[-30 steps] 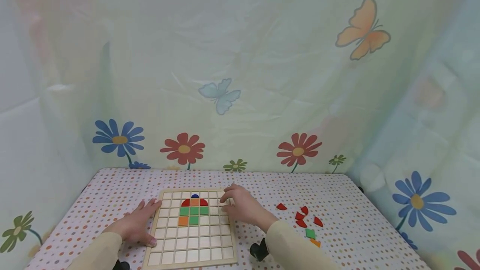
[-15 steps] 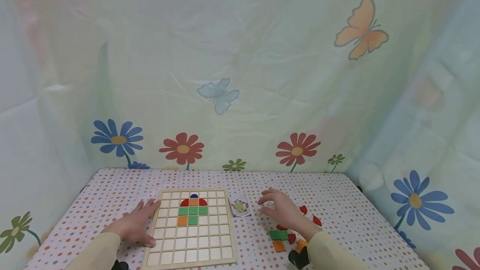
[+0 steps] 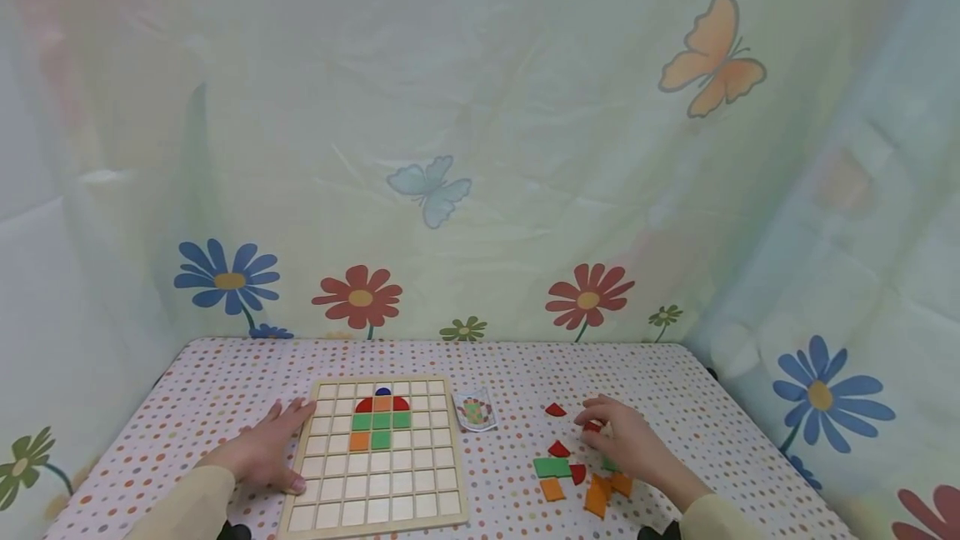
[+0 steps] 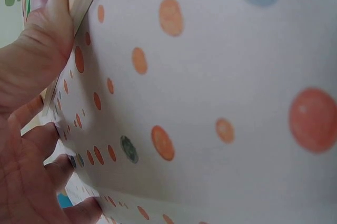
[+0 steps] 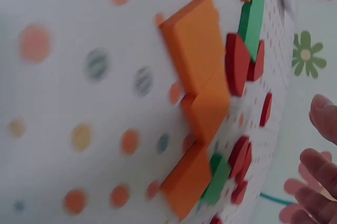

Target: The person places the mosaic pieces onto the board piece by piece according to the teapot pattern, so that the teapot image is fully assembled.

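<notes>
One hand has changed its place: the right hand (image 3: 622, 440), one second ago at the right edge of the board (image 3: 401, 486), is now farther right, above the loose pieces (image 3: 556, 410), its fingers bent and apart, with nothing visibly held. So the printed card (image 3: 475, 411), just right of the board, is uncovered, while the coloured pattern (image 3: 382, 421) on the board has stayed the same. The left hand (image 3: 258, 447) rests at the board's left edge, fingers spread, thumb on the rim. The board looks like pale wood, with thin lines between square cells. On the dotted cloth (image 3: 525, 367), the red pieces (image 3: 558, 448) have one rounded side; the green pieces (image 5: 253, 21) and orange pieces (image 5: 195, 45) are flat, with straight, thick edges. Whether they are wood or plastic, I cannot tell.
</notes>
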Available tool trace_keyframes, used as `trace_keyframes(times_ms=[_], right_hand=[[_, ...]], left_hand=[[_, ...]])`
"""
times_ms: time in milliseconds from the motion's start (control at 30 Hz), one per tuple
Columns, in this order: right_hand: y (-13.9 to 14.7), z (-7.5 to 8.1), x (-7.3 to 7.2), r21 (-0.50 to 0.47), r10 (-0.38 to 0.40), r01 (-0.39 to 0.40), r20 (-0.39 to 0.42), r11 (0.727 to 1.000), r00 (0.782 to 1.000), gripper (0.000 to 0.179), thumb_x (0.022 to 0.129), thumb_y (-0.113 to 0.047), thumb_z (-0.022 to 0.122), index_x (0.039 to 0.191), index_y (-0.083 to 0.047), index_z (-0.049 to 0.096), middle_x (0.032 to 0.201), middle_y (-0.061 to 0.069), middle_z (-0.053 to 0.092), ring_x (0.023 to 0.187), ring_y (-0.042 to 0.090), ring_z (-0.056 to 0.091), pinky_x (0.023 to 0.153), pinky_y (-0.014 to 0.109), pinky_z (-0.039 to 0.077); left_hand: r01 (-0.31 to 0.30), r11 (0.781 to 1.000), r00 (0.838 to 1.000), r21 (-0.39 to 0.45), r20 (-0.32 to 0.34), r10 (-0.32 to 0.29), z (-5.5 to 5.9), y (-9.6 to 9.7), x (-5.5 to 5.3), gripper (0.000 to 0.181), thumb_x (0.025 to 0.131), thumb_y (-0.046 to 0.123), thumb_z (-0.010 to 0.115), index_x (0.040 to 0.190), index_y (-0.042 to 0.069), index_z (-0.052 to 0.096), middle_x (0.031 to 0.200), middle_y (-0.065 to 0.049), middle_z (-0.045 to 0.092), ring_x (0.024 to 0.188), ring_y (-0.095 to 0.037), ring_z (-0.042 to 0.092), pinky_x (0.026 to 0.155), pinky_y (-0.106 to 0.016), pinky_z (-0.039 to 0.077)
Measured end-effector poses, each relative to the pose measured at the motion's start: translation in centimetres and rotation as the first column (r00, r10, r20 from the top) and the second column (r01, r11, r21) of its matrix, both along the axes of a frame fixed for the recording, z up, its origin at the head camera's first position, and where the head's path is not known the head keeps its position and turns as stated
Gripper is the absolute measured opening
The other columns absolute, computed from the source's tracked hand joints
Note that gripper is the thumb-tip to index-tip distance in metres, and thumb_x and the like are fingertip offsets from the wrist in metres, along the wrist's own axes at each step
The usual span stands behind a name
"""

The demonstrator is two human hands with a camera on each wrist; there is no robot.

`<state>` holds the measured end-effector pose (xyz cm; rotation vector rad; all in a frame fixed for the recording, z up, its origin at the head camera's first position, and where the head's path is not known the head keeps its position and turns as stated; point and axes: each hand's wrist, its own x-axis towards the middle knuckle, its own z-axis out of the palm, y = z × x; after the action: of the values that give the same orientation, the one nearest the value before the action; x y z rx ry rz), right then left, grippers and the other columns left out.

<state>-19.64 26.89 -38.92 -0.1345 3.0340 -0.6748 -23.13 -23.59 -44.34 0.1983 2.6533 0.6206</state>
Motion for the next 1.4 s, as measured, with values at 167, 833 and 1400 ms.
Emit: trace_keyframes(times_ms=[167, 833, 1400], right_hand=[[2.1, -0.5, 0.7, -0.001, -0.039, 0.039, 0.031, 0.999, 0.999, 0.008, 0.090, -0.010, 0.077, 0.097, -0.015, 0.077, 0.132, 0.017, 0.066, 0.126, 0.044, 0.058, 0.102, 0.061, 0.052], [5.9, -3.3, 3.2, 0.051, -0.153, 0.146, 0.198, 0.988, 0.968, 0.031, 0.077, -0.033, 0.089, 0.091, -0.010, 0.075, 0.124, 0.019, 0.068, 0.126, 0.051, 0.055, 0.105, 0.066, 0.045], [5.7, -3.0, 3.3, 0.071, -0.169, 0.158, 0.194, 0.985, 0.966, 0.022, 0.081, -0.025, 0.086, 0.089, -0.009, 0.074, 0.125, 0.023, 0.066, 0.123, 0.050, 0.057, 0.103, 0.064, 0.048]], left_hand=[[0.005, 1.000, 1.000, 0.013, -0.012, -0.005, -1.0, -0.5, -0.5, 0.125, 0.060, 0.042, 0.094, 0.160, 0.006, 0.029, 0.167, -0.030, 0.017, 0.152, -0.059, 0.005, 0.108, -0.087, 0.012], [0.015, 1.000, 1.000, 0.013, -0.015, -0.015, 2.1, 0.8, 1.5, 0.111, 0.068, 0.028, 0.093, 0.156, -0.003, 0.032, 0.162, -0.037, 0.019, 0.149, -0.062, 0.008, 0.110, -0.085, 0.016], [-0.001, 1.000, 1.000, 0.010, -0.006, 0.001, 2.3, 0.9, 1.6, 0.109, 0.069, 0.027, 0.092, 0.156, 0.000, 0.033, 0.163, -0.035, 0.019, 0.150, -0.061, 0.008, 0.110, -0.085, 0.015]])
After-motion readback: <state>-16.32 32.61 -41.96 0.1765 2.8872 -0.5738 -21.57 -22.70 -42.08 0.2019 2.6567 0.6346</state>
